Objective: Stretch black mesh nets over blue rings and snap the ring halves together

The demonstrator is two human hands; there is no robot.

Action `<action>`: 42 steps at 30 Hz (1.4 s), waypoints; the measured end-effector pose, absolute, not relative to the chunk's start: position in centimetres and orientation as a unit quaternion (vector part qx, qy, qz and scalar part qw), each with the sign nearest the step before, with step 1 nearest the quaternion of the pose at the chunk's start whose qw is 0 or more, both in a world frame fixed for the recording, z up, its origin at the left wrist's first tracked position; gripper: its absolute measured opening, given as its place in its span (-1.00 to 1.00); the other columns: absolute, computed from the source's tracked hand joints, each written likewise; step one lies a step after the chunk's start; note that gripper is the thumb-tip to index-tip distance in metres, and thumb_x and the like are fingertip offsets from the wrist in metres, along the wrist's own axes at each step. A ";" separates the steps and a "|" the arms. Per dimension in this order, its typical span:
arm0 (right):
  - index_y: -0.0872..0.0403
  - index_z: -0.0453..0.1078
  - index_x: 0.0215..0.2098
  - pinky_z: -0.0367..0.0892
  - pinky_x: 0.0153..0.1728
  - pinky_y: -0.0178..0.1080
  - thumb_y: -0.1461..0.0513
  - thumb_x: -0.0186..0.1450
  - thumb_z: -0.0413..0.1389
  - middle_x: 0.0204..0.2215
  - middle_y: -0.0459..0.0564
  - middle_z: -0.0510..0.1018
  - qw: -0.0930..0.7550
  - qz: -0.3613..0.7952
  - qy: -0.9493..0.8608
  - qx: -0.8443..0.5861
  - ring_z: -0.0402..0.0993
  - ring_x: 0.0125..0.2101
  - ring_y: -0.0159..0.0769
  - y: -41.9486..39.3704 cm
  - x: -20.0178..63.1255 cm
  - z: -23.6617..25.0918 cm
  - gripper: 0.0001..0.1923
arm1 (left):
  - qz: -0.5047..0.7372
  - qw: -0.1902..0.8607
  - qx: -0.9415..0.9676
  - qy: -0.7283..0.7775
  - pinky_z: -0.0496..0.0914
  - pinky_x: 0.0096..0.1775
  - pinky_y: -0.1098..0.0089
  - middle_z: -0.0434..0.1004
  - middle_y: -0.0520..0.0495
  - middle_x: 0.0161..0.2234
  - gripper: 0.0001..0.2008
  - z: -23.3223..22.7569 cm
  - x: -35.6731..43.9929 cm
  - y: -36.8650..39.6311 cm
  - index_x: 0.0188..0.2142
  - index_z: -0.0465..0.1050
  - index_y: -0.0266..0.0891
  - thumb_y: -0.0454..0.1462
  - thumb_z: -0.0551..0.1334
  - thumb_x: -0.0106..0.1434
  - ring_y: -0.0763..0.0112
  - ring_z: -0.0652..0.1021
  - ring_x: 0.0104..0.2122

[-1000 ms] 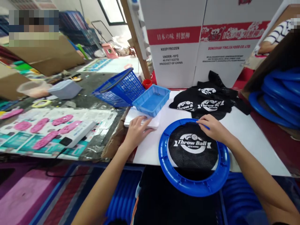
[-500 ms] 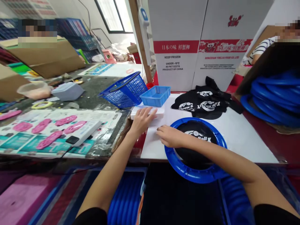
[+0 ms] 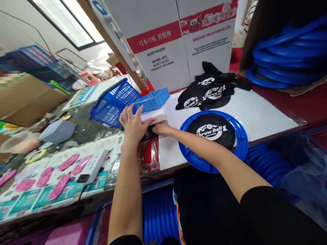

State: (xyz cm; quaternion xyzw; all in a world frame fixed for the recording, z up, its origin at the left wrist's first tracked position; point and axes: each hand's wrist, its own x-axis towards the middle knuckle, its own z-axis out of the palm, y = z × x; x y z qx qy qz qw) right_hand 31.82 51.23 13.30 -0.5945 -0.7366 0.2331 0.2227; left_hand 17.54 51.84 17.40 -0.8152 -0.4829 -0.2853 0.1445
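Left hand (image 3: 133,124), fingers spread, lies flat on the white block (image 3: 153,116) under the blue tray (image 3: 152,100); right hand (image 3: 160,128) reaches beneath it, grip hidden. Blue ring (image 3: 213,141) rests on counter (image 3: 263,115).

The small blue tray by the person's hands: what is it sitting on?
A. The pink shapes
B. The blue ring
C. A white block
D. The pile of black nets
C: the small blue tray rests on top of a white block, which the left hand presses on, well apart from the blue ring and the black nets.
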 end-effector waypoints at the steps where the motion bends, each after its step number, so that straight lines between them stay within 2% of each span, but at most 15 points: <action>1: 0.03 0.39 0.31 0.35 0.34 0.12 0.21 0.37 0.06 0.32 0.11 0.54 0.227 0.243 -0.723 -0.605 0.39 0.34 0.11 51.0 31.6 13.3 -0.46 | -0.289 0.144 -0.817 -0.478 0.14 0.36 -0.27 0.29 -0.40 0.43 -0.34 17.5 17.3 52.0 0.36 0.42 -0.11 0.17 0.23 0.44 -0.35 0.28 0.41; 8: 0.07 0.27 0.37 0.34 0.27 0.21 0.19 0.32 0.07 0.26 0.17 0.56 0.241 0.283 -0.695 -0.615 0.42 0.28 0.17 50.5 32.3 13.1 -0.35 | -0.312 0.100 -0.813 -0.481 0.18 0.31 -0.36 0.32 -0.31 0.38 -0.34 18.7 16.0 52.7 0.36 0.39 -0.05 0.17 0.29 0.40 -0.37 0.28 0.38; 14: 0.07 0.15 0.42 0.24 0.31 0.23 0.21 0.28 0.11 0.32 0.20 0.47 0.233 0.290 -0.715 -0.593 0.37 0.29 0.19 50.2 31.8 13.5 -0.26 | -0.323 0.081 -0.812 -0.479 0.24 0.26 -0.29 0.35 -0.17 0.35 -0.30 18.5 15.7 53.2 0.36 0.39 -0.04 0.26 0.21 0.42 -0.23 0.31 0.34; 18: 0.08 0.18 0.37 0.22 0.32 0.25 0.21 0.29 0.12 0.31 0.22 0.49 0.223 0.298 -0.722 -0.583 0.36 0.31 0.21 50.2 32.3 13.8 -0.31 | -0.321 0.069 -0.814 -0.480 0.25 0.27 -0.29 0.34 -0.20 0.36 -0.24 18.6 15.7 53.3 0.36 0.39 -0.10 0.30 0.19 0.40 -0.25 0.33 0.33; 24: 0.07 0.05 0.45 0.26 0.30 0.22 0.06 0.35 0.13 0.36 0.23 0.45 0.216 0.292 -0.732 -0.576 0.38 0.30 0.24 50.4 32.9 13.5 -0.23 | -0.317 0.052 -0.820 -0.474 0.23 0.28 -0.33 0.35 -0.25 0.36 -0.23 19.2 15.5 53.3 0.36 0.37 -0.14 0.29 0.20 0.41 -0.32 0.32 0.35; 28: 0.12 0.00 0.48 0.28 0.28 0.19 0.16 0.36 0.10 0.36 0.29 0.43 0.193 0.247 -0.758 -0.572 0.38 0.30 0.22 50.5 32.5 13.2 -0.22 | -0.299 0.053 -0.821 -0.484 0.23 0.30 -0.30 0.35 -0.30 0.34 -0.22 19.4 15.7 53.2 0.37 0.36 -0.21 0.26 0.21 0.42 -0.31 0.34 0.34; 32: 0.14 0.14 0.42 0.22 0.33 0.18 0.25 0.32 0.17 0.40 0.31 0.39 0.169 0.226 -0.787 -0.549 0.25 0.40 0.23 50.0 31.9 13.7 -0.27 | -0.264 0.071 -0.817 -0.508 0.33 0.24 -0.27 0.39 -0.41 0.31 -0.29 18.8 16.1 52.4 0.36 0.37 -0.22 0.18 0.22 0.43 -0.34 0.39 0.30; 35: 0.16 0.33 0.28 0.21 0.35 0.19 0.29 0.31 0.21 0.33 0.34 0.48 0.104 0.181 -0.841 -0.500 0.23 0.41 0.26 48.1 32.1 14.9 -0.43 | -0.230 0.092 -0.817 -0.521 0.38 0.20 -0.21 0.46 -0.46 0.24 -0.38 17.8 16.0 51.3 0.31 0.43 -0.22 0.11 0.20 0.45 -0.31 0.44 0.25; 38: 0.20 0.41 0.19 0.39 0.17 0.12 0.28 0.44 0.10 0.15 0.40 0.61 0.017 0.133 -0.897 -0.422 0.46 0.24 0.24 44.5 33.2 16.7 -0.62 | -0.199 0.113 -0.824 -0.518 0.41 0.15 -0.20 0.52 -0.47 0.16 -0.48 16.7 15.6 49.9 0.21 0.52 -0.22 0.06 0.21 0.45 -0.31 0.50 0.17; 40: 0.17 0.45 0.15 0.47 -0.02 -0.01 0.29 0.50 0.02 0.05 0.32 0.67 -0.016 0.139 -0.928 -0.346 0.61 0.03 0.08 41.8 34.8 18.0 -0.68 | -0.178 0.129 -0.838 -0.500 0.40 0.16 -0.23 0.52 -0.49 0.17 -0.49 15.9 15.6 49.0 0.18 0.53 -0.23 0.04 0.26 0.42 -0.35 0.49 0.17; 42: 0.13 0.48 0.13 0.47 -0.10 -0.07 0.29 0.52 0.01 0.04 0.22 0.69 -0.032 0.134 -0.952 -0.275 0.64 -0.05 -0.02 39.4 37.2 19.1 -0.70 | -0.153 0.150 -0.853 -0.476 0.33 0.22 -0.28 0.49 -0.51 0.23 -0.45 15.4 15.7 48.2 0.23 0.50 -0.24 -0.01 0.32 0.37 -0.37 0.45 0.22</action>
